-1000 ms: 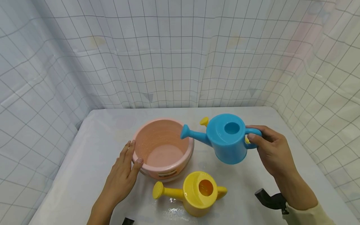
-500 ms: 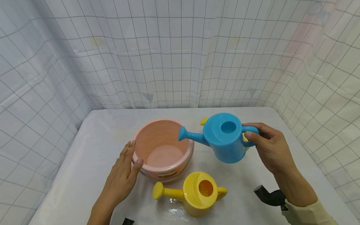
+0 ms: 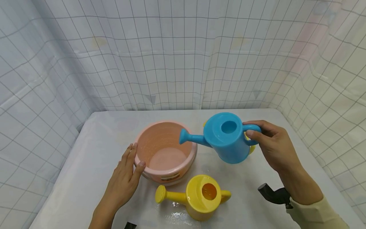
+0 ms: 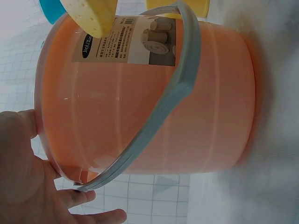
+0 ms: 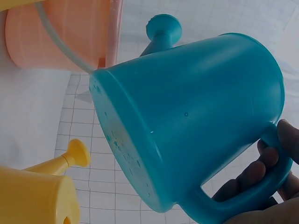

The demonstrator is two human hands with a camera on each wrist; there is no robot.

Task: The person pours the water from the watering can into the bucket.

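A blue watering can point(image 3: 226, 138) hangs above the table, its handle gripped by my right hand point(image 3: 275, 146). The can tips slightly toward the left, and its spout head lies over the right rim of a pink bucket point(image 3: 168, 175). In the right wrist view, fingers curl through the blue handle point(image 5: 243, 205). My left hand point(image 3: 121, 181) rests on the bucket's left rim with the thumb over the edge. The left wrist view shows the bucket's grey handle point(image 4: 159, 109) hanging down its side and a paper label point(image 4: 135, 39).
A yellow watering can point(image 3: 201, 197) stands in front of the bucket, spout to the left, on a wet patch of the white table point(image 3: 94, 143). Another yellow can point(image 5: 39, 196) stands behind the blue one, mostly hidden in the head view. Checked curtains point(image 3: 183, 63) enclose the table.
My right hand has shifted the blue watering can left and slightly up, and the can has tilted a little more toward the bucket. The left hand and bucket have not moved.
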